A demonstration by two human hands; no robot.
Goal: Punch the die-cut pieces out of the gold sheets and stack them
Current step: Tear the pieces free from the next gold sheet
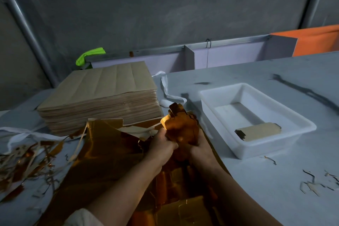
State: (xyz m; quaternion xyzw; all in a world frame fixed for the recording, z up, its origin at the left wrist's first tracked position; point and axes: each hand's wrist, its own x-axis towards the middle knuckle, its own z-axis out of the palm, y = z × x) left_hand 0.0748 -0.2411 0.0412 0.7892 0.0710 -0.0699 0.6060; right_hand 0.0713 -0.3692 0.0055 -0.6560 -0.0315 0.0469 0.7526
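Left hand [163,144] and right hand [200,149] clutch a shiny, jagged-edged gold stack [180,124]

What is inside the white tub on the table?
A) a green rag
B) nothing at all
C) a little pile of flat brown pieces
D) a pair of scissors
C: a little pile of flat brown pieces lies at the near end of the white tub, while the left hand and right hand grip a gold bundle outside it.
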